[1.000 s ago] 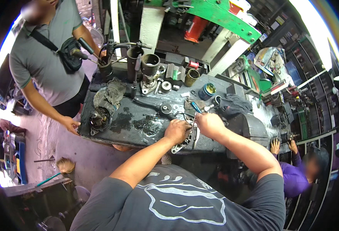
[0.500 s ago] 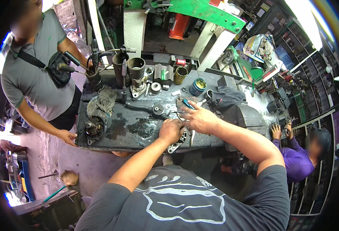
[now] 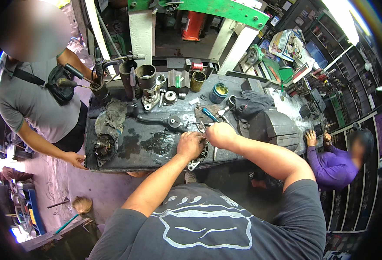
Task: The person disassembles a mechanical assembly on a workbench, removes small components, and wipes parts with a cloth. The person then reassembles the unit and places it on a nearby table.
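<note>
My left hand (image 3: 190,144) is curled at a slotted aluminium housing (image 3: 197,160) near the bench's front edge, gripping its upper part. My right hand (image 3: 219,135) is closed around a small metal tool resembling pliers (image 3: 202,126), just above and right of my left fingers. What my fingertips press on is partly hidden. A long metal tool (image 3: 215,154) lies below my right hand. A blue-handled screwdriver (image 3: 209,114) lies on a rag just beyond it, beside a steel wrench (image 3: 223,111). A black round-headed tool (image 3: 173,122) lies behind my left hand.
The black bench (image 3: 143,156) holds metal cylinders (image 3: 145,78), a hub assembly (image 3: 102,147), grease tins (image 3: 218,93) and a dark casing (image 3: 277,132). A person in grey (image 3: 48,112) touches the bench's left end. A co-worker in purple (image 3: 334,169) works at the right.
My right hand was spread over the left one half a second ago and is now closed on the tool. The screwdriver lies uncovered. The view has shifted slightly.
</note>
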A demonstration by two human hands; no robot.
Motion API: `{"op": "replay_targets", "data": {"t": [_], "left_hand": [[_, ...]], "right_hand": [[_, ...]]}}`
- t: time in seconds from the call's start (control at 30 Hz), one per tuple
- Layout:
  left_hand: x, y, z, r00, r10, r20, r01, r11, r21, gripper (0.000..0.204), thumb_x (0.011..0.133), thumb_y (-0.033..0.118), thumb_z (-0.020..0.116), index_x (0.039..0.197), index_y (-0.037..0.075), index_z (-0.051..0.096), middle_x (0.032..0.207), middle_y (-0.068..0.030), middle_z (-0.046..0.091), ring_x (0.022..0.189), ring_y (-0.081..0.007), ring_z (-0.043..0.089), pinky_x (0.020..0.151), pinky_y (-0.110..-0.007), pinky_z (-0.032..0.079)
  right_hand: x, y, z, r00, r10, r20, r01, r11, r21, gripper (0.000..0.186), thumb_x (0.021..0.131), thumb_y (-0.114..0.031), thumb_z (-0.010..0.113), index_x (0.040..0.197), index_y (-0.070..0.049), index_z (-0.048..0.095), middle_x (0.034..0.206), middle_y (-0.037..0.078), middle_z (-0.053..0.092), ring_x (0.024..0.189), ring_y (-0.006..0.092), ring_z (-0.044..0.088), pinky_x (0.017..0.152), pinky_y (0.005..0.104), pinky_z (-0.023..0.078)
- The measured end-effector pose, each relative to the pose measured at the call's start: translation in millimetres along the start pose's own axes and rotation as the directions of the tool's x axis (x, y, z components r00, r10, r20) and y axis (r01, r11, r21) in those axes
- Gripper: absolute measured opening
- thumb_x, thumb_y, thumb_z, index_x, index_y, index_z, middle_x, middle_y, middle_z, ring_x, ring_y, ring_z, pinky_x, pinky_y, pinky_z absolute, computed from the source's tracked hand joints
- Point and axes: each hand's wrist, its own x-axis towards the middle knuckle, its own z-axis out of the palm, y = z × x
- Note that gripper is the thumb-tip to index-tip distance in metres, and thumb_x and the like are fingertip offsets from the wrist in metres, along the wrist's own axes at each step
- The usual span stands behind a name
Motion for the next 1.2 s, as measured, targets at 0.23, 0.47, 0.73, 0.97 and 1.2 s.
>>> {"op": "replay_targets", "data": {"t": [0.23,0.47,0.73,0.97,1.2], "left_hand": [[3.1,2.6,-2.3,1.0,-0.022,0.013,0.022,1.0,0.012,0.023,0.092,0.03,0.081,0.102,0.01,0.083,0.107,-0.0085,0.078,0.106,-0.034,0.073,0.099,-0.05,0.054],[5.0,7.4,-2.2,0.984,-0.175,0.017,0.175,0.983,-0.053,0.018,0.089,0.028,0.081,0.098,0.012,0.082,0.108,-0.0079,0.078,0.107,-0.0327,0.072,0.1,-0.049,0.053],[6.6,5.9,-8.0,0.996,-0.074,0.049,0.074,0.997,-0.002,0.02,0.09,0.029,0.081,0.103,0.014,0.083,0.114,-0.0049,0.078,0.11,-0.0304,0.071,0.101,-0.048,0.054],[5.0,5.2,-7.4,0.997,-0.061,0.05,0.062,0.998,-0.02,0.02,0.089,0.027,0.08,0.101,0.011,0.083,0.115,-0.0055,0.077,0.11,-0.0328,0.07,0.1,-0.049,0.053],[6.7,1.8,-3.7,0.999,-0.033,0.031,0.034,0.999,-0.03,0.022,0.09,0.029,0.081,0.107,0.014,0.083,0.113,-0.0061,0.078,0.109,-0.0314,0.071,0.099,-0.049,0.053]], "right_hand": [[-5.3,26.0,-21.8,0.784,-0.534,-0.316,0.408,0.828,-0.386,0.043,0.098,-0.024,0.065,0.138,-0.013,0.072,0.135,0.01,0.075,0.142,0.0273,0.062,0.132,0.0551,0.029],[10.5,-1.1,4.4,0.987,0.12,0.11,-0.141,0.967,0.211,0.04,0.102,-0.037,0.068,0.087,-0.001,0.078,0.081,0.026,0.075,0.085,0.0442,0.078,0.079,0.0553,0.061],[-0.9,23.3,-28.3,0.7,-0.549,-0.456,0.426,0.834,-0.35,0.017,0.09,-0.022,0.073,0.092,-0.01,0.084,0.115,0.019,0.08,0.097,0.0417,0.079,0.089,0.0516,0.063],[19.5,-6.8,-15.8,0.873,0.299,0.384,-0.409,0.879,0.244,0.023,0.093,-0.025,0.07,0.107,-0.013,0.084,0.12,0.013,0.08,0.131,0.0297,0.069,0.12,0.0562,0.045],[1.2,25.2,-16.7,0.678,-0.63,-0.378,0.528,0.776,-0.346,0.03,0.099,-0.035,0.069,0.106,-0.01,0.085,0.092,0.021,0.079,0.088,0.0367,0.08,0.099,0.0467,0.059]]}}
